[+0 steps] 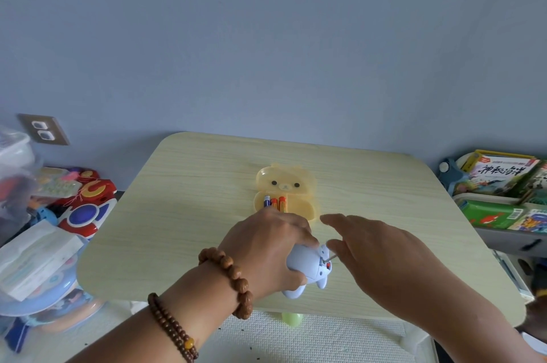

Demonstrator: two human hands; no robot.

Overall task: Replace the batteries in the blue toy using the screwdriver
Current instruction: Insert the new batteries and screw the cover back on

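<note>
My left hand (266, 247) grips the pale blue toy (307, 269) near the front edge of the light wooden table (183, 214). The toy's underside faces right and shows a small opening with red inside. My right hand (381, 256) holds a screwdriver whose thin metal shaft (330, 258) touches that opening; the handle is hidden under my palm. Behind my hands lies an open yellow bear-shaped case (296, 185) with batteries (276, 203) in its near half.
Toys and a plastic tub (68, 208) crowd the floor to the left of the table. A shelf with boxed books (500, 185) stands to the right. A small green ball (291, 318) lies under the table's front edge.
</note>
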